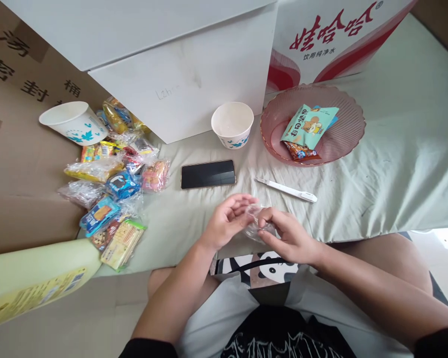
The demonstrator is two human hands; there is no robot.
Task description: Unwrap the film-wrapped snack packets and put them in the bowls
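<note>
A clear, shiny plastic thing, roundish in outline, is held between my two hands above the cloth's front edge. My left hand has its fingers curled and its thumb against the left side of the plastic. My right hand pinches it from the right with thumb and forefinger. Whether it is a roll or a crumpled wrapper I cannot make out. Just beyond my hands lie a slim white knife-like tool and a black phone.
A pink ribbed bowl holds snack packets. One paper cup stands upright; another paper cup tilts over a pile of wrapped snacks. Boxes line the back, with a yellow-green container at left.
</note>
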